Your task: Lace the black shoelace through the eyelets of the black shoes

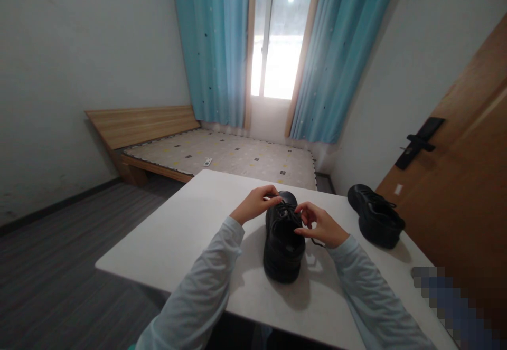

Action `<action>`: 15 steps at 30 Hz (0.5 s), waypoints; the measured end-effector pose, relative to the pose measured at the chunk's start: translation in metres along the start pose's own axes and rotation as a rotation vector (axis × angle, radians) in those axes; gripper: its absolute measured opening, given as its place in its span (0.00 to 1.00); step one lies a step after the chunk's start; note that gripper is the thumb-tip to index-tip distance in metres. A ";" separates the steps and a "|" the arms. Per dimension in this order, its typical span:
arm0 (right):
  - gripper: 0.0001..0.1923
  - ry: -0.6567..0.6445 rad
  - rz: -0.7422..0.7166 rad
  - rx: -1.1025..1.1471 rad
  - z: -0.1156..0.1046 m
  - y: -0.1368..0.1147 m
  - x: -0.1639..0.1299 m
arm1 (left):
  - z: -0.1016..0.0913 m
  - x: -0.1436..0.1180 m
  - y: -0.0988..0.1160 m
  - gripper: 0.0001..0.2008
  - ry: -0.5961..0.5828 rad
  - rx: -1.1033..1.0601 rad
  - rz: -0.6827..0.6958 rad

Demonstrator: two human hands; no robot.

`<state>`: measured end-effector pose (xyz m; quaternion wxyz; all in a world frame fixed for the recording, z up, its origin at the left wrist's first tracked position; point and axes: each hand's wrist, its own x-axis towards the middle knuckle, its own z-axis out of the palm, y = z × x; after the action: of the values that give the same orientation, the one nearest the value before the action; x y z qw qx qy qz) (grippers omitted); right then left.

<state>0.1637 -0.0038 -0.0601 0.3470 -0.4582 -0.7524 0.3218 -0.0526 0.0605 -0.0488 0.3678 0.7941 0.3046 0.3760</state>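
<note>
A black lace-up shoe [282,257] stands on the white table [166,234], toe pointing away from me and its opening toward me. At the left side of its lacing, my left hand [259,202] is closed, thumb and forefinger pinching a black shoelace. My right hand [320,226] is at the right side of the lacing, fingers curled at the shoelace, with the thumb near the shoe's collar. A loose lace end [318,243] sticks out below my right hand. The matching black shoe [382,228] sits apart, farther right on the table.
Past the table is a bed with a patterned mattress [237,152] and a small white device [208,162] on it. A brown door [463,181] with a black handle stands close on the right. A blurred-out patch [455,302] covers the table's right edge. Blue curtains [222,49] flank the window.
</note>
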 end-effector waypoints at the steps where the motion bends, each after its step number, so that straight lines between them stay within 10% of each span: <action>1: 0.22 0.003 0.001 0.007 0.000 -0.001 0.000 | 0.000 0.000 0.000 0.13 0.000 -0.048 0.000; 6: 0.15 0.103 0.025 -0.008 -0.001 -0.001 0.001 | 0.000 0.001 0.001 0.16 -0.008 -0.276 -0.064; 15: 0.15 0.281 0.041 -0.129 0.004 0.016 0.007 | 0.003 0.001 -0.018 0.20 -0.037 -0.024 -0.311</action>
<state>0.1654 0.0075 -0.0741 0.4120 -0.5352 -0.7062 0.2124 -0.0537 0.0700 -0.0643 0.4369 0.7395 0.4126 0.3035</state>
